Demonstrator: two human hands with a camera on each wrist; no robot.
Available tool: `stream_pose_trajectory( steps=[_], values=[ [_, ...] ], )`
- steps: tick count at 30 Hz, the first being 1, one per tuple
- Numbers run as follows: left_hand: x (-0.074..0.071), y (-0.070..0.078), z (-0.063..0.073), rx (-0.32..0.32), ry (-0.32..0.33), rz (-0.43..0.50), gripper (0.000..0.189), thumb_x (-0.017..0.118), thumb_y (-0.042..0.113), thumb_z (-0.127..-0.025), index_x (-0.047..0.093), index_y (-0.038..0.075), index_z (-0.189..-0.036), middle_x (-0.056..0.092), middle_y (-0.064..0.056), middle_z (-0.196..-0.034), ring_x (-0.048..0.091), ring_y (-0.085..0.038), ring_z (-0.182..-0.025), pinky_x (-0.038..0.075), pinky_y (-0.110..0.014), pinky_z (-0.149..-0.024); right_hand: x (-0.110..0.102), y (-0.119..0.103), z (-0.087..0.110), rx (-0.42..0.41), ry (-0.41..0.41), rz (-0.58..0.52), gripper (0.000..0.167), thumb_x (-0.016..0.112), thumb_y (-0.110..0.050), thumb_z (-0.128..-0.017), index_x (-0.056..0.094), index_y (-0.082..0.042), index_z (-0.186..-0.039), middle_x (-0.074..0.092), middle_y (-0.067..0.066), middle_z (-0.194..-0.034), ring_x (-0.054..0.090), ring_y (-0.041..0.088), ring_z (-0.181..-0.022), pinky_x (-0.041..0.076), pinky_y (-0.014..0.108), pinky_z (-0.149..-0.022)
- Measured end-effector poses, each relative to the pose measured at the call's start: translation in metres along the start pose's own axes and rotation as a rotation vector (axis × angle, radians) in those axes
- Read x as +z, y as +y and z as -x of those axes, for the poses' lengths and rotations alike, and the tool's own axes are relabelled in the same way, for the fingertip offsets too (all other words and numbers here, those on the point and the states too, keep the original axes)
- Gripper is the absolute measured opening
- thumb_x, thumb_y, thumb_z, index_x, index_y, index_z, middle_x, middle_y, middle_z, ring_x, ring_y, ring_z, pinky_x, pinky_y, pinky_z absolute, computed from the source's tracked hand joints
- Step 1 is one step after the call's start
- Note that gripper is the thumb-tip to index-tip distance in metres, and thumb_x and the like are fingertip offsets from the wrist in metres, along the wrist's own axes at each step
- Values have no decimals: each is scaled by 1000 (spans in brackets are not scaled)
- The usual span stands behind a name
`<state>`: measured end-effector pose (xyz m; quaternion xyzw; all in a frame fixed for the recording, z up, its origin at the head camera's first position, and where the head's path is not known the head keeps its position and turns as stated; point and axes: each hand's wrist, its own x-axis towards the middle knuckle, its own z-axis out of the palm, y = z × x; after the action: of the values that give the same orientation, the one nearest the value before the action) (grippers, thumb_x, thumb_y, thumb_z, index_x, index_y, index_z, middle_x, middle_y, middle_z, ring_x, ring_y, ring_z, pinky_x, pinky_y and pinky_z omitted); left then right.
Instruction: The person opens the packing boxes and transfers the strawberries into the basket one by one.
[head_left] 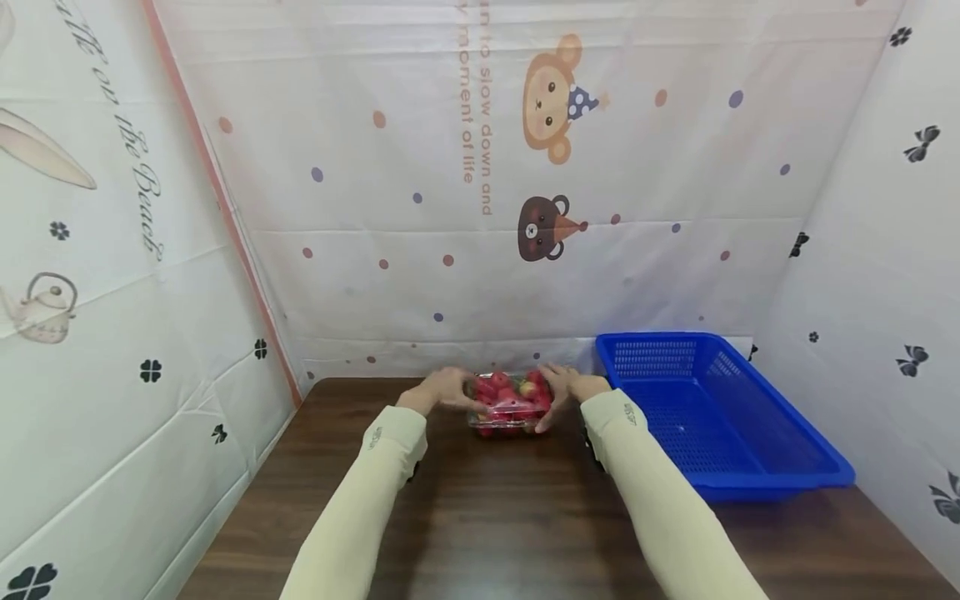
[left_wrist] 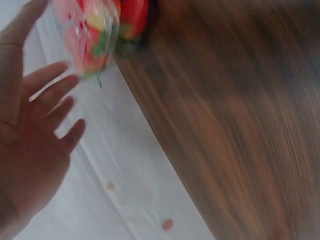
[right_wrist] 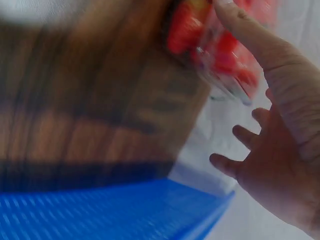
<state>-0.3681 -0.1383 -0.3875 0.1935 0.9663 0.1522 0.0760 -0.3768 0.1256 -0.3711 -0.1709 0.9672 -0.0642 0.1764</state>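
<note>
A clear plastic box (head_left: 510, 410) of red strawberries (head_left: 501, 390) stands at the far side of the brown table, between my two hands. At its left end is my left hand (head_left: 453, 387). In the left wrist view, that hand's fingers are spread and slightly bent beside the box, with a gap between the fingertips and the plastic. My right hand (head_left: 557, 393) is at the box's right end. Its thumb overlaps the box in the right wrist view, while the other fingers spread apart behind it; contact is unclear through the blur.
A large blue plastic basket (head_left: 780, 482) with perforated sides stands on the table to the right, beside my right forearm. Printed white cloth (head_left: 420, 283) hangs behind the table and along both sides. The wooden tabletop (head_left: 495, 517) extends toward me.
</note>
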Motion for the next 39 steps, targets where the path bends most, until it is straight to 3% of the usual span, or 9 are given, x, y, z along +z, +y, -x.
stream_pose_trajectory(
  steps=[5,12,16,19,21,24,27,33,39],
  values=[
    [15,5,4,55,-62,59,55,84,25,-85,60,8,-131,69,-18,-118,65,-29,-104,56,-46,-95,20,1,-14,-37,7,-52,118,87,-42,-78,12,-10,-164,8,19,-171,16,50,-154,31,68,-118],
    [29,-13,13,154,144,88,37,86,16,-82,67,2,-110,70,-16,-104,66,-31,-98,56,-45,-85,25,-3,-24,-95,64,-197,119,92,-21,-75,13,-4,-162,6,24,-170,14,46,-156,30,61,-123],
    [39,-24,19,219,234,52,23,82,18,-87,74,1,-100,76,-15,-103,71,-28,-94,59,-42,-81,20,-5,-24,-85,46,-178,116,91,-20,-76,15,-5,-162,8,23,-170,14,45,-156,29,61,-123],
    [47,-25,23,318,290,-118,11,73,17,-94,77,7,-93,78,-9,-97,74,-24,-89,61,-40,-77,17,-4,-22,-64,20,-145,115,90,-21,-77,16,-6,-163,9,23,-170,13,45,-157,28,63,-123],
    [53,-21,24,388,361,-342,17,70,16,-94,75,12,-79,76,-3,-83,73,-19,-75,61,-37,-66,16,-4,-20,-54,12,-133,114,91,-22,-77,16,-7,-163,10,22,-170,14,45,-157,28,63,-123],
    [62,-12,24,437,452,-658,26,72,17,-86,64,19,-61,68,4,-64,65,-14,-57,55,-33,-51,17,-4,-18,-41,2,-141,113,90,-20,-77,17,-7,-163,12,22,-170,13,44,-157,25,63,-124],
    [71,-4,22,468,510,-837,27,76,20,-79,63,23,-56,65,7,-58,62,-11,-52,51,-30,-46,18,-2,-15,-30,12,-151,112,91,-20,-77,20,-8,-163,15,22,-170,15,43,-157,26,63,-124],
    [73,-3,20,555,598,-950,23,80,18,-77,68,26,-60,65,10,-59,61,-9,-51,48,-28,-45,18,-3,-11,2,32,-138,111,91,-22,-77,22,-11,-163,19,19,-170,17,41,-157,27,61,-124],
    [73,-11,22,625,695,-921,22,81,20,-75,65,24,-60,63,9,-59,56,-8,-47,44,-28,-41,20,-9,-10,14,33,-118,112,91,-23,-77,20,-11,-163,20,19,-169,19,40,-157,30,59,-123]
  ],
)
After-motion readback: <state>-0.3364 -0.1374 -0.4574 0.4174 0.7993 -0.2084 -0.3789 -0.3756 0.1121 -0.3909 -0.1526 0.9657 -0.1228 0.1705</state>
